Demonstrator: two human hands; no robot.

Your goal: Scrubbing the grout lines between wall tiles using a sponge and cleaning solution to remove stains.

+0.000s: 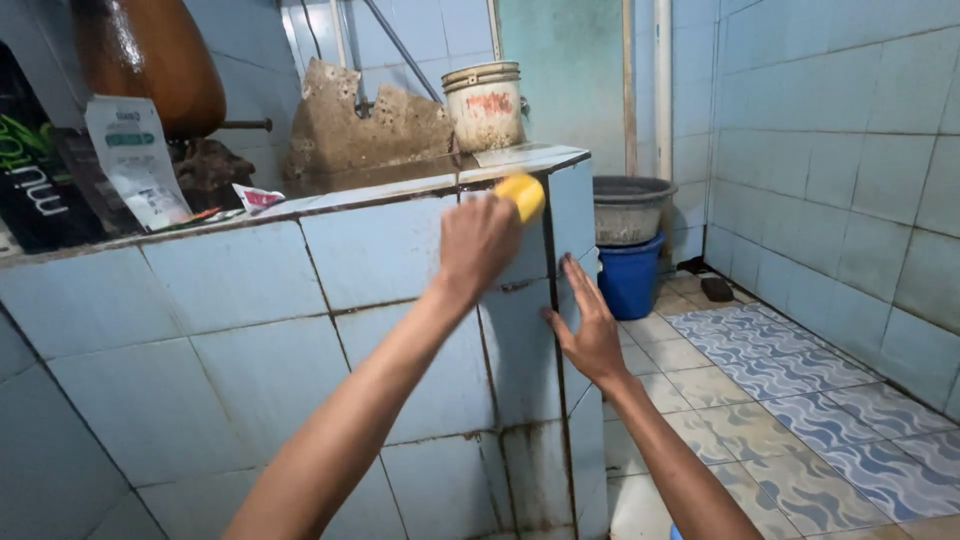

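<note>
My left hand (478, 243) is closed around a yellow sponge (522, 195) and presses it against the upper part of a pale blue tiled tank wall (250, 330), just under the rim near the corner. Fingers spread, my right hand (585, 325) lies flat on the wall's vertical corner edge, lower than the sponge, and holds nothing. Brown stains run along the tile joints and down the corner.
On the tank's ledge stand a dirty white bucket (484, 104), a rough brown slab (365, 125) and a white sachet (135, 160). Beyond the corner, a grey basin (630, 208) sits on a blue bucket (630, 280). A patterned tile floor (800, 400) meets the tiled wall on the right.
</note>
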